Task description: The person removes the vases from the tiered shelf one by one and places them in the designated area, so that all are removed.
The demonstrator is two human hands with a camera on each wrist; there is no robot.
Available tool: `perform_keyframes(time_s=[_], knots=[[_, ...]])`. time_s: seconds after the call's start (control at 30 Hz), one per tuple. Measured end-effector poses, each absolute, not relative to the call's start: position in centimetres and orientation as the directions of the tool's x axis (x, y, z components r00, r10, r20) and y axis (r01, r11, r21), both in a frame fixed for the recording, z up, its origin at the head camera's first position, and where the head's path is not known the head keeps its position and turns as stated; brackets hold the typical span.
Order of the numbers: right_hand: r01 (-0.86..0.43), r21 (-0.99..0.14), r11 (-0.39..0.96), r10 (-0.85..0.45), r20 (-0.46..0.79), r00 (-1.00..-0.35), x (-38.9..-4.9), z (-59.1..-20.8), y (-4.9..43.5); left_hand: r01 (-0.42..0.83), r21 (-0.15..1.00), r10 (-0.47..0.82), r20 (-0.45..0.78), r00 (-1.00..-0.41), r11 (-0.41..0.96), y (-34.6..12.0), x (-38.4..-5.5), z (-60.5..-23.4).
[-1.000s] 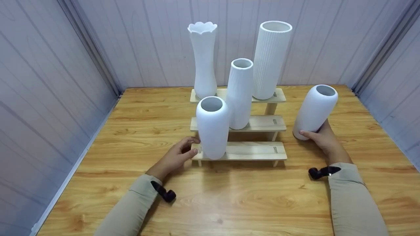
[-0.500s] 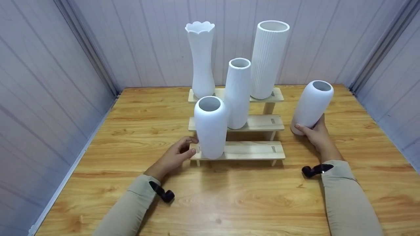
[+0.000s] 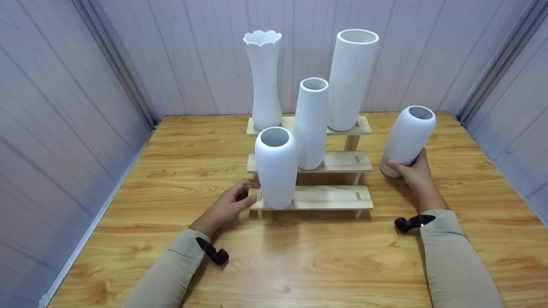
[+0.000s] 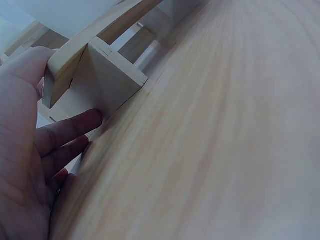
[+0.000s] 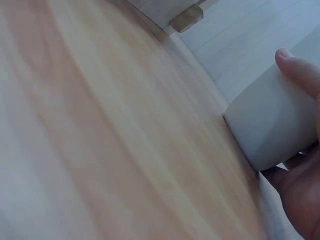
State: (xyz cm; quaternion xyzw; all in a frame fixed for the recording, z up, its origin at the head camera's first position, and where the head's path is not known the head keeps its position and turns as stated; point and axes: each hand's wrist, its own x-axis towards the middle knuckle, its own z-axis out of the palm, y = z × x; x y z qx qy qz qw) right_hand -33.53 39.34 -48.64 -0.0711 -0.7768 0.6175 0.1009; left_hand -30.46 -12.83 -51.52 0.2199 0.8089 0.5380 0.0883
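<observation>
My right hand (image 3: 415,175) grips a smooth white vase (image 3: 409,139) low on its body, thumb across the front. In the right wrist view the base of this vase (image 5: 270,120) is right at the tabletop. At the left end of a three-tier wooden display stand (image 3: 329,197), my left hand (image 3: 227,203) holds the lowest board, thumb at the front corner. The left wrist view shows its fingers (image 4: 70,132) beside the stand's leg. A similar smooth vase (image 3: 277,171) stands on that lowest board, near the hand.
A tapered vase (image 3: 311,124) stands on the middle tier. The top tier bears a scallop-rimmed vase (image 3: 264,81) at left and a ribbed cylindrical vase (image 3: 352,81) at right. Panelled walls (image 3: 205,55) surround the wooden table (image 3: 308,265).
Over the last second my right hand and its vase have shifted slightly away from me and to the left, then stayed still. My left hand keeps its place at the stand.
</observation>
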Motion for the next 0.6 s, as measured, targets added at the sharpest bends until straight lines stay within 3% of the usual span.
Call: perform_keyframes(time_s=[0.33, 0.6], knots=[[-0.203, -0.975, 0.086, 0.299, 0.219, -0.929, -33.0, -46.0, 39.7, 0.294, 0.908, 0.471, 0.128, -0.873, 0.298, -12.3, -28.4, -48.5], [-0.279, -0.957, 0.082, 0.393, 0.289, -0.873, -32.4, -43.6, 38.6, 0.269, 0.913, 0.471, 0.099, -0.876, 0.308, -12.8, -30.0, -50.8]])
